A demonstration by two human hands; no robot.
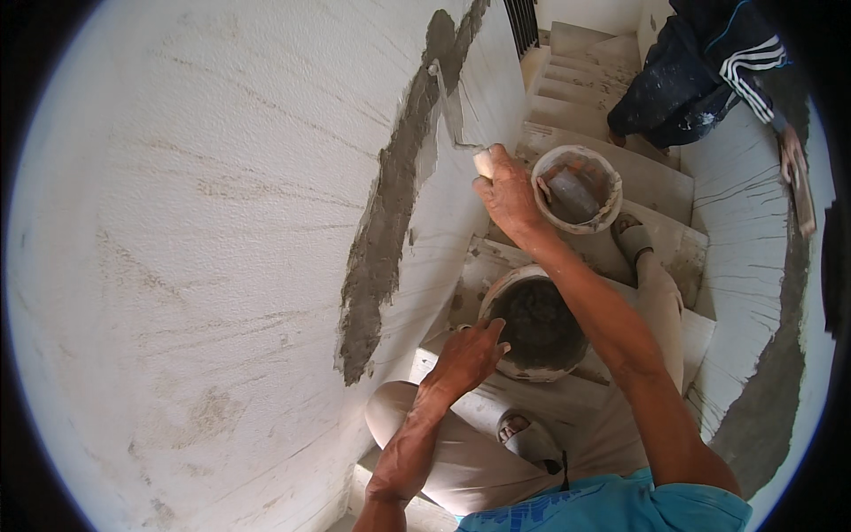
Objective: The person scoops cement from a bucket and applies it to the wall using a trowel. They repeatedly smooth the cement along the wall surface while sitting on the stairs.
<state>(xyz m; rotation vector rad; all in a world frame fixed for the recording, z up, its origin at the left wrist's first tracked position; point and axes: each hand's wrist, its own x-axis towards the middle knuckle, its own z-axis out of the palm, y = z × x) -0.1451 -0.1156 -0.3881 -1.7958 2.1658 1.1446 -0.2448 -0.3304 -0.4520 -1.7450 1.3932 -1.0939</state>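
Grey mortar strip (377, 239) on a white stairwell wall (230, 293), trowel (450, 111) in the right hand

So the right hand (510, 193) is just above the centre of the frame, fingers wrapped around the pale handle (482, 165). The trowel's neck bends off that handle and the thin blade runs up toward the top middle, over the right side of the strip. Can't tell if the blade is actually pressing on the wall.

Left hand (467, 356) is lower down, near the middle, at the left rim of a bucket (505, 282) full of dark wet mortar (536, 319). Fingers are bent over the rim, but I honestly can't tell whether they're gripping it.

A second whitish bucket (581, 150) stands right of the right hand, higher up the stairs (656, 168), with a greyish lump (576, 197) in it that I can't identify. Beige trousers (483, 483) and a teal shirt (612, 505) fill the bottom, with one sandal (530, 439) low in the middle.

Upper right there's a co-worker in a dark top with a white-striped sleeve (753, 71). Their hand (792, 155) holds a long flat board (803, 199) along the other wall's mortar band (762, 408), far right.
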